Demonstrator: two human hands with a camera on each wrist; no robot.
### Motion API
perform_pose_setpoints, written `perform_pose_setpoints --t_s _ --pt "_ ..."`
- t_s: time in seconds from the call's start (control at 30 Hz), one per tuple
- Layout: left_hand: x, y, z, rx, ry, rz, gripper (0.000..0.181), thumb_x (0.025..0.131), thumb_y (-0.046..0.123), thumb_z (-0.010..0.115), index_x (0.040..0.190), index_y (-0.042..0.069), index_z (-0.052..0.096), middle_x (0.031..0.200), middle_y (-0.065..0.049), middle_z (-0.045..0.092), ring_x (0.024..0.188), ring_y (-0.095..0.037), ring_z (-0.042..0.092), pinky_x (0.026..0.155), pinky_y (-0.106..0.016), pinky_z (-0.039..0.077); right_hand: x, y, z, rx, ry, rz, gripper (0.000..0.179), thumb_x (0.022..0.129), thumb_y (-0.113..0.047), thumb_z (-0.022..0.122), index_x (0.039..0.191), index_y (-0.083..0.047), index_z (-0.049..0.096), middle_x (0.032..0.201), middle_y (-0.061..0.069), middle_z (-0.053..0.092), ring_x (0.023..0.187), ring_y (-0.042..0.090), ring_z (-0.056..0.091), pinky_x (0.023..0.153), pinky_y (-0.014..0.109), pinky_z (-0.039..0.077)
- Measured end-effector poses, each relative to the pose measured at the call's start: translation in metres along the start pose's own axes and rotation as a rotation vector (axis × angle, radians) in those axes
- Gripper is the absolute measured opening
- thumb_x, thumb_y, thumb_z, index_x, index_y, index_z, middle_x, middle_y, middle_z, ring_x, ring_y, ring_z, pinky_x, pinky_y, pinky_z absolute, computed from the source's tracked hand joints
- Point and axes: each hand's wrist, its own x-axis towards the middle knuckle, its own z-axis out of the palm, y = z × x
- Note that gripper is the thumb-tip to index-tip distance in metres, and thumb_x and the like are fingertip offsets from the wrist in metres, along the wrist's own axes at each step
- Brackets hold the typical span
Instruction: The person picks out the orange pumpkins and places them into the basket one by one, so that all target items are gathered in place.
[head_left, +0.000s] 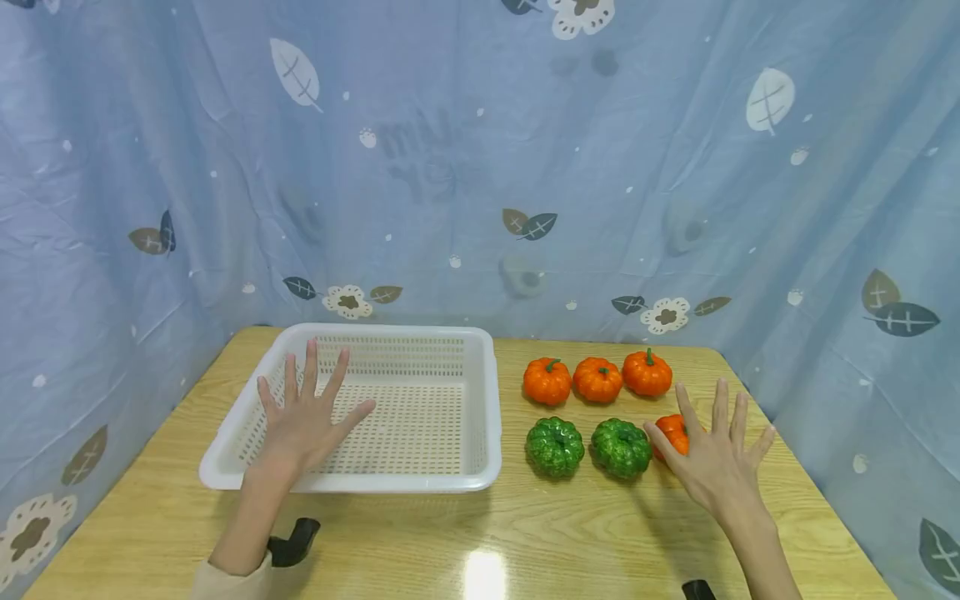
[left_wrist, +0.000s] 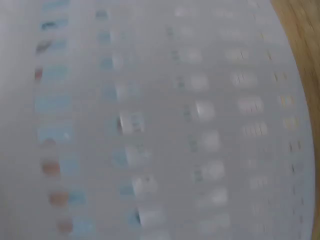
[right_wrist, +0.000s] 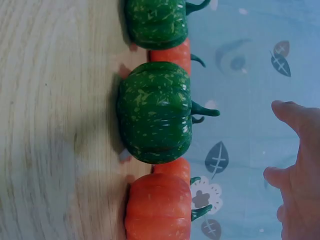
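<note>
My left hand (head_left: 300, 425) is spread over the left part of a white plastic basket (head_left: 480, 417) with slotted walls and holds nothing. The basket's slotted wall (left_wrist: 165, 70) fills the left wrist view, blurred. Fingers spread wide, my right hand (head_left: 716, 467) hovers at the right, partly covering a small orange pumpkin (head_left: 670, 433). Left of that hand sit two speckled green pumpkins, a nearer one (head_left: 621, 447) and a farther one (head_left: 555, 447). In the right wrist view the hand (right_wrist: 302, 160) is apart from the green pumpkin (right_wrist: 155, 115) and the orange one (right_wrist: 159, 210).
Behind the green pumpkins stands a row of orange ones: left (head_left: 547, 382), middle (head_left: 597, 380) and right (head_left: 647, 372). All rest on a wooden table (head_left: 420, 542). A blue leaf-patterned curtain (head_left: 450, 167) hangs around the table's back and sides.
</note>
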Motion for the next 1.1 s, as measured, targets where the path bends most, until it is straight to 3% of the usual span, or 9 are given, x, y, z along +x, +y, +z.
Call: perform_pose_setpoints --t_s 0.17,0.37,0.57,0.73,0.87,0.97,1.1 --pt "-0.006 -0.024 -0.007 0.007 0.027 -0.033 0.087 0.092 0.066 0.036 0.154 0.021 -0.006 0.154 -0.016 -0.026 0.137 -0.042 -0.026 0.096 -0.071 -0.021 -0.003 0.004 0.002 -0.009 0.008 0.001 0.081 0.094 -0.06 0.039 0.155 -0.016 0.01 0.152 0.025 -0.023 0.135 0.045 -0.027 0.092 0.075 -0.019" --pt "-0.015 -0.063 -0.016 0.049 0.062 -0.091 0.088 0.093 0.066 0.035 0.154 0.019 -0.007 0.154 -0.016 -0.026 0.134 -0.046 -0.027 0.092 -0.072 -0.024 -0.005 0.008 0.007 0.022 0.016 0.0 0.079 0.095 -0.057 0.041 0.155 -0.018 0.007 0.152 0.022 -0.027 0.135 0.042 -0.03 0.093 0.074 -0.02" --pt "-0.032 -0.096 -0.018 0.067 0.031 -0.124 0.085 0.094 0.063 0.035 0.154 0.02 -0.007 0.153 -0.02 -0.024 0.132 -0.048 -0.029 0.089 -0.07 -0.029 -0.009 0.013 0.013 0.026 -0.003 0.001 0.08 0.095 -0.057 0.04 0.155 -0.02 0.002 0.151 0.023 -0.028 0.134 0.046 -0.028 0.092 0.075 -0.02" --pt "-0.042 -0.112 -0.018 0.044 -0.012 -0.136 0.082 0.095 0.061 0.035 0.154 0.018 -0.001 0.152 -0.023 -0.022 0.13 -0.049 -0.032 0.087 -0.072 -0.028 -0.013 0.017 0.018 0.027 -0.026 0.007 0.081 0.095 -0.057 0.04 0.155 -0.021 -0.001 0.15 0.025 -0.029 0.133 0.048 -0.028 0.091 0.077 -0.017" --pt "-0.047 -0.117 -0.016 0.007 -0.026 -0.105 0.077 0.096 0.057 0.037 0.155 0.02 0.002 0.153 -0.022 -0.019 0.129 -0.045 -0.035 0.086 -0.071 -0.029 -0.014 0.018 0.021 0.031 -0.033 0.003 0.081 0.095 -0.057 0.041 0.155 -0.02 0.0 0.15 0.027 -0.027 0.133 0.048 -0.028 0.091 0.077 -0.018" --pt "-0.05 -0.12 -0.014 -0.015 -0.002 -0.059 0.074 0.097 0.053 0.04 0.155 0.018 0.008 0.155 -0.022 -0.012 0.131 -0.042 -0.035 0.089 -0.071 -0.027 -0.014 0.019 0.024 0.029 -0.036 -0.003 0.08 0.096 -0.057 0.04 0.155 -0.018 0.003 0.15 0.027 -0.027 0.133 0.048 -0.028 0.091 0.077 -0.019" --pt "-0.052 -0.122 -0.012 -0.094 0.051 0.017 0.07 0.097 0.044 0.047 0.154 0.012 0.019 0.158 -0.021 0.001 0.137 -0.051 -0.014 0.098 -0.075 -0.009 -0.013 0.019 0.026 0.032 -0.047 0.002 0.08 0.095 -0.057 0.041 0.155 -0.016 0.006 0.15 0.028 -0.026 0.133 0.047 -0.029 0.09 0.077 -0.018"
